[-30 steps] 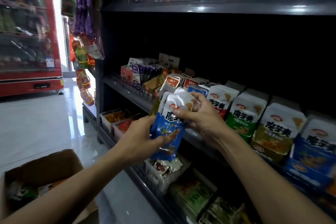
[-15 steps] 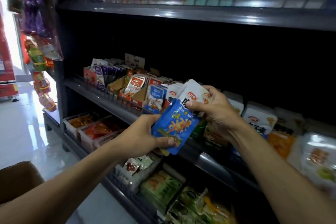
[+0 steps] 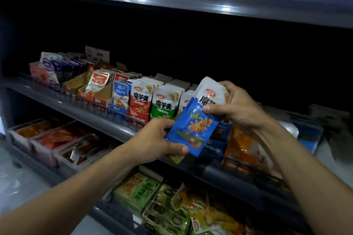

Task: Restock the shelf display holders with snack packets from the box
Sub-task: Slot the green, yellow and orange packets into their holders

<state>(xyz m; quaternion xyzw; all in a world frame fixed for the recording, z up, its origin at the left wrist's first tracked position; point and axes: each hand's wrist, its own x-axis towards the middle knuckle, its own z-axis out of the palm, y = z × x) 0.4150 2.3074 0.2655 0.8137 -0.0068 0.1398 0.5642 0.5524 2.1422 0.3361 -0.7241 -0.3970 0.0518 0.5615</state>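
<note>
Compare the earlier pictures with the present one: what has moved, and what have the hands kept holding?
The camera view has swung right: the red cooler, floor and cardboard box have left the frame. The blue-and-white plastic snack packets have tilted, tops leaning right. Unchanged: the left hand grips their lower end, the right hand pinches the white tops, in front of the grey metal middle shelf. No packet has gone into a holder.

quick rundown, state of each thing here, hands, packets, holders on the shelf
left hand: grips the bottom of the blue snack packets
right hand: pinches the packets' top
blue snack packets: held in front of the shelf, tilted, not yet in a holder
red packet holder: full, packets upright
green packet holder: full, packets upright
cardboard holder: open, front looks empty
middle shelf: stocked along its front rail
</note>
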